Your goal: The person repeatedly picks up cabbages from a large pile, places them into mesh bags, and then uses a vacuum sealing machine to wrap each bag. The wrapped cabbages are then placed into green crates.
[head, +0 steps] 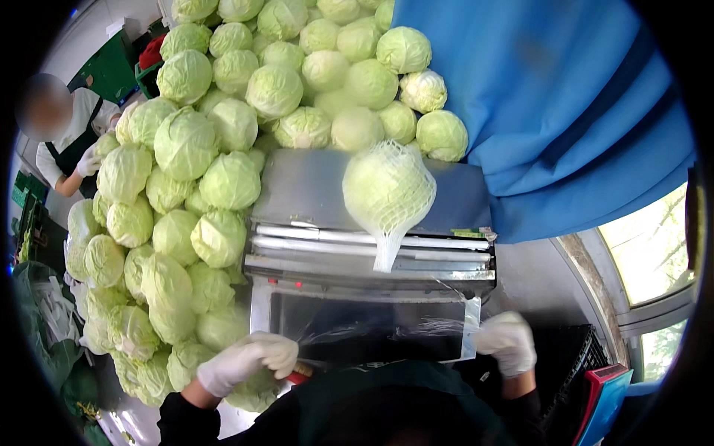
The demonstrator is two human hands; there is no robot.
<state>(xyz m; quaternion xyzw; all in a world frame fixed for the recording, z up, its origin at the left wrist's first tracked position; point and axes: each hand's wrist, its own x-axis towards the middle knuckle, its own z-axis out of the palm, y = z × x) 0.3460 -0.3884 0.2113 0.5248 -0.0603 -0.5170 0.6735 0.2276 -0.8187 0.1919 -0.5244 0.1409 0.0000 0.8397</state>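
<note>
A cabbage in a white foam net (389, 189) rests on the dark top plate of a film wrapping machine (304, 192), its gathered net end over the white rollers (334, 237). Below the rollers, clear plastic film (368, 329) spans the machine's front. At the film's left end is my gloved left hand (251, 359), fingers curled, with a red and brown object (300, 372) beside it. My gloved right hand (509, 340), blurred, is at the film's right edge. Whether either hand grips the film is not clear.
Bare cabbages (184, 142) are heaped behind and left of the machine. A blue curtain (546, 111) hangs at right. A co-worker (78, 139) stands at far left, touching a cabbage. A black crate (569, 357) and red and blue folders (602, 401) sit at lower right.
</note>
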